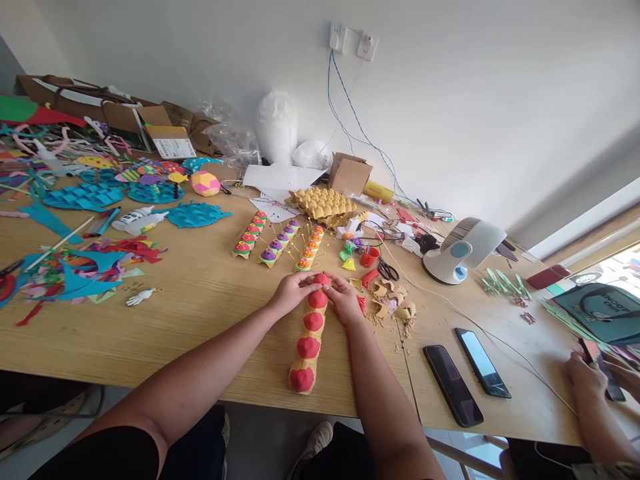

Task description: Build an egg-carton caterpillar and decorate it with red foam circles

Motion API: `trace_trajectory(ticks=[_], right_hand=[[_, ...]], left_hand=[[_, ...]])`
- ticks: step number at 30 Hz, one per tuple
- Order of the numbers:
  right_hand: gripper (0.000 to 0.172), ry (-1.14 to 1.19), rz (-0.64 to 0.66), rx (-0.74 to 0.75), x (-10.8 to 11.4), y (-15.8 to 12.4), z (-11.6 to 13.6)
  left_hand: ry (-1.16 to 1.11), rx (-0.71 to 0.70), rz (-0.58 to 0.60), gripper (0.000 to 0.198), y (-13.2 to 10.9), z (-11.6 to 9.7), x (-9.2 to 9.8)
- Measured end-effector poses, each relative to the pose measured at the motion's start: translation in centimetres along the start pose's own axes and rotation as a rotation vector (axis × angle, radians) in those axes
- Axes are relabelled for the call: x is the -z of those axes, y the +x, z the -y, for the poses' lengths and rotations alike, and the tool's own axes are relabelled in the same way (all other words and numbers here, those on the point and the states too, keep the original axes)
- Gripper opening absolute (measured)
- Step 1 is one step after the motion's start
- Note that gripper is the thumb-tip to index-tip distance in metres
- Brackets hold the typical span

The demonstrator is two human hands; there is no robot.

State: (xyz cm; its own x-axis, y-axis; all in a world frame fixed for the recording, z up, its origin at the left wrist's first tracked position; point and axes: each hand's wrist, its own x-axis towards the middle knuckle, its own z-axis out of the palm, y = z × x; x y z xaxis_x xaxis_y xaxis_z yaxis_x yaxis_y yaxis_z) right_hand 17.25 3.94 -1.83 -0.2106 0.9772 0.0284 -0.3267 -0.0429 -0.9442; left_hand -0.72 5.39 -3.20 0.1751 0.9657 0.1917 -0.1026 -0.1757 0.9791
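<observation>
A strip of tan egg carton (304,363) lies lengthwise in front of me, with red clay-like caps over its bumps. At its far end, my left hand (295,293) pinches the last bump from the left side. My right hand (344,300) closes on that same bump from the right, thumbs nearly meeting over the red cap (321,280). Just beyond my hands stand finished-looking caterpillar strips: a red one (250,235), a purple one (279,243) and an orange one (310,248), with pins stuck around them.
Torn carton scraps (393,300), black scissors (388,270) and a red clay tub (370,256) lie right of my hands. Further right are a white fan (463,250) and two phones (453,385). Another person's hands (590,377) hold a phone. Coloured paper scraps (95,273) cover the left.
</observation>
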Motion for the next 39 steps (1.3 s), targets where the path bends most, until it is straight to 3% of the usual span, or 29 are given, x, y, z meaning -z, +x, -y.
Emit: trace_trajectory(ticks=[9, 17, 22, 29, 35, 39], right_hand=[[0.044, 0.084, 0.019, -0.018, -0.1, 0.1, -0.2], [0.043, 0.058, -0.041, 0.015, -0.4, 0.2, -0.4], [0.042, 0.145, 0.027, -0.014, -0.6, -0.1, -0.3], [0.032, 0.267, 0.019, -0.048, -0.8, -0.1, -0.4], [0.044, 0.299, 0.001, -0.083, -0.8, -0.2, -0.1], [0.041, 0.322, 0.032, -0.079, -0.8, -0.3, 0.0]], left_hand=[[0.018, -0.038, -0.024, 0.044, -0.1, -0.4, -0.1], [-0.575, 0.261, -0.015, 0.053, -0.3, -0.6, -0.8], [-0.75, 0.3, -0.003, 0.053, -0.6, -0.9, -1.0], [-0.819, 0.32, -0.018, 0.038, -0.8, -1.6, -1.5], [-0.834, 0.357, -0.021, 0.038, -1.0, -1.9, -1.4], [-0.819, 0.364, -0.014, 0.043, -1.1, -2.2, -1.5]])
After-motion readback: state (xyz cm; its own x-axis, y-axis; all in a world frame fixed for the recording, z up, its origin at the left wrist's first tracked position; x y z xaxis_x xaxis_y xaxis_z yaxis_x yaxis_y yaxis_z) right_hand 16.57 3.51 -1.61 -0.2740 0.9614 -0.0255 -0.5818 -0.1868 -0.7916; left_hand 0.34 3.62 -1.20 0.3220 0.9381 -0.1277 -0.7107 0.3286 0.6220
